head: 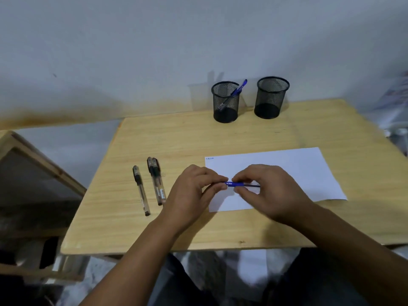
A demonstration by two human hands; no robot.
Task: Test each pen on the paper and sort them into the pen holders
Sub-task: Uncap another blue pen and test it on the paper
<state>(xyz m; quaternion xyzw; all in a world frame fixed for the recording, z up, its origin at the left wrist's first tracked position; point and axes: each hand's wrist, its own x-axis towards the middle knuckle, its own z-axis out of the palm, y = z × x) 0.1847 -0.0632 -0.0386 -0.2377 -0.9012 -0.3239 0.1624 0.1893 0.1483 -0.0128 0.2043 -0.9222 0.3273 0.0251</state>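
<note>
Both hands over lower-left part of white paper sheet (287, 173), which lies flat on light wooden tabletop (176, 138). Left hand (194, 191) pinches left end of a blue-barrelled pen (240, 184) w/ curled fingertips; right hand (267, 191) pinches the barrel just right of that, thumb below, fingers over top. Pen held roughly horizontal, just above the paper; can't tell if cap is on or off. Small blue scribble (209, 158) at paper's top-left corner. Left of the paper, on the table: three clear-barrelled pens w/ black caps, one alone (141, 191), two touching side by side (157, 182), all pointing away from the person. At far edge, two black wire-mesh cylinder pen holders, near each other: left holder (225, 102) has one blue pen (238, 88) leaning in it; right holder (272, 98) shows no pen above rim.
</note>
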